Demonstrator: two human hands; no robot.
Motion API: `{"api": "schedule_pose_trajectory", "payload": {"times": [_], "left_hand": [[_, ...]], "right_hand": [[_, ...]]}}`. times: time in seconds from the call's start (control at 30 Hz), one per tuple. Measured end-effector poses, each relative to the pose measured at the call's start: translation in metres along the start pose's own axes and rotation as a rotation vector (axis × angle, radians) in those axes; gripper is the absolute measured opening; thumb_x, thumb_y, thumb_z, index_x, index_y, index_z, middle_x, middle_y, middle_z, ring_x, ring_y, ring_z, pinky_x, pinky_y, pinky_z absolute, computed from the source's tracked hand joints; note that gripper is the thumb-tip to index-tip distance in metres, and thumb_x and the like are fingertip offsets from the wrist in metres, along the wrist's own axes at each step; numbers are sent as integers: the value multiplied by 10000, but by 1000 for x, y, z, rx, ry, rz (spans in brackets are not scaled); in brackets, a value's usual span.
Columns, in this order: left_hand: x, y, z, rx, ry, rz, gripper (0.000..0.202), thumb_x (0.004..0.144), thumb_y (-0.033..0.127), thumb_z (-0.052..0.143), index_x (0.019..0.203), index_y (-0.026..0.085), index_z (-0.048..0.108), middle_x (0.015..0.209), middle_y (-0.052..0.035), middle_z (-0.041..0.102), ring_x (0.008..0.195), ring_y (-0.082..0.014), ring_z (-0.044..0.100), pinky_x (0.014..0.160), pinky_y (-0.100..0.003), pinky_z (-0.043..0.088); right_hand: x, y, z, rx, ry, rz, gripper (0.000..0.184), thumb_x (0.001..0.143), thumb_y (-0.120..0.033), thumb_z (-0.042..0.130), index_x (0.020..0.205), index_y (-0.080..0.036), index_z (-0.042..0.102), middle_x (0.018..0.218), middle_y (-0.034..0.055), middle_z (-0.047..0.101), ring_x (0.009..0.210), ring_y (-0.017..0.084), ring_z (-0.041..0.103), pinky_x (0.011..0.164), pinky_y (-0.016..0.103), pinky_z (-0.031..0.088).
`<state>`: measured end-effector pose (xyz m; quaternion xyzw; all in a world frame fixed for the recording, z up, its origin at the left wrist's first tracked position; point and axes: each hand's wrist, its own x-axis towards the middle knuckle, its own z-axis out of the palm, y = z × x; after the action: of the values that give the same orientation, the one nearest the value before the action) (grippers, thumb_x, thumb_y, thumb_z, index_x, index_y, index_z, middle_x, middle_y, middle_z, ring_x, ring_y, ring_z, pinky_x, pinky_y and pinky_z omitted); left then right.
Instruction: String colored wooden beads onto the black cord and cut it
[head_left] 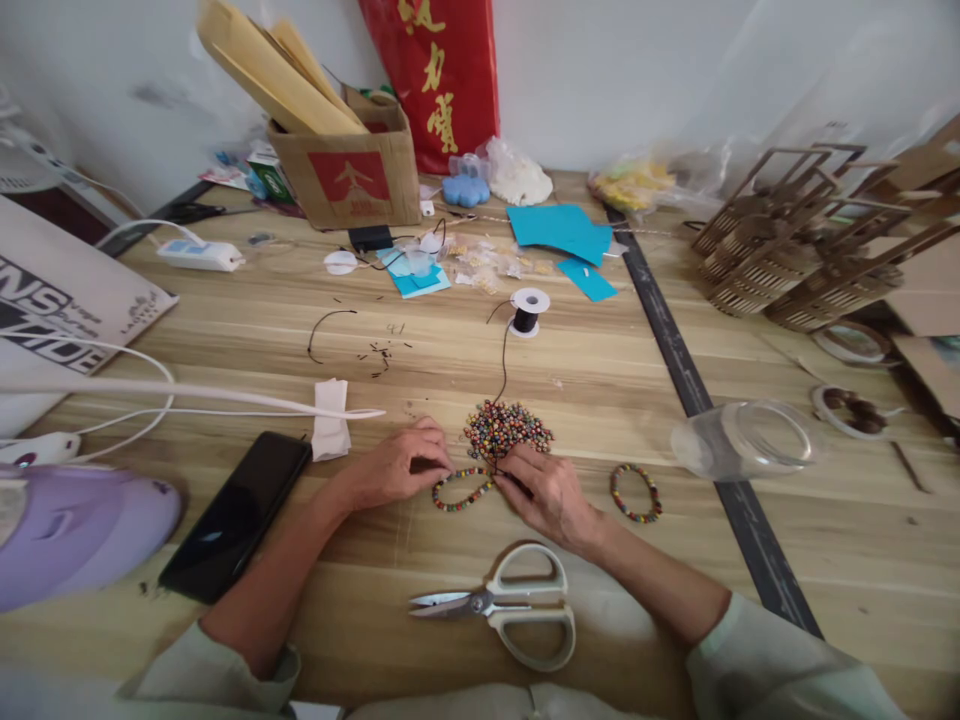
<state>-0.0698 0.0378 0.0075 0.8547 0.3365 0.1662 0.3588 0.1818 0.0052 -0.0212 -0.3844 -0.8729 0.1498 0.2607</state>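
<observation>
A small loop of multicoloured beads, a beaded bracelet (459, 505), lies between my hands on the wooden table. My left hand (401, 465) is closed, thumb and fingertips pinched at the bracelet's upper left edge. At its right end, my right hand (551, 495) pinches the bracelet where the strand meets dark cord; the exact grip is hidden by the fingers. Just beyond my right fingers is a heap of loose beads (510, 425). Black cord runs across it from a white spool (527, 312). A finished-looking bead ring (636, 493) rests to the right.
White-handled scissors (529, 607) lie near the front edge, blades pointing left. A black phone (236, 515) and folded white paper (330, 420) are on the left. A clear plastic jar (742, 440) lies on its side at right. Behind stand a cardboard box (352, 175) and bamboo baskets (780, 270).
</observation>
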Motion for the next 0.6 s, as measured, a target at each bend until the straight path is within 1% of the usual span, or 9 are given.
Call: {"api": "schedule_pose_trajectory", "payload": {"times": [0.27, 0.6], "left_hand": [[-3, -2, -5, 22, -46, -28, 187, 894, 223, 591, 760, 154, 702, 752, -37, 610, 868, -185, 503, 791, -301, 402], [-3, 1, -6, 44, -66, -37, 184, 895, 227, 596, 763, 157, 704, 735, -27, 588, 880, -186, 488, 788, -292, 387]], "right_hand": [[0, 0, -1, 6, 6, -12, 184, 969, -238, 460, 893, -182, 618, 799, 43, 631, 692, 142, 596, 593, 226, 419], [1, -1, -1, 17, 7, -21, 200, 975, -241, 447, 891, -182, 619, 797, 47, 634, 703, 142, 592, 598, 223, 425]]}}
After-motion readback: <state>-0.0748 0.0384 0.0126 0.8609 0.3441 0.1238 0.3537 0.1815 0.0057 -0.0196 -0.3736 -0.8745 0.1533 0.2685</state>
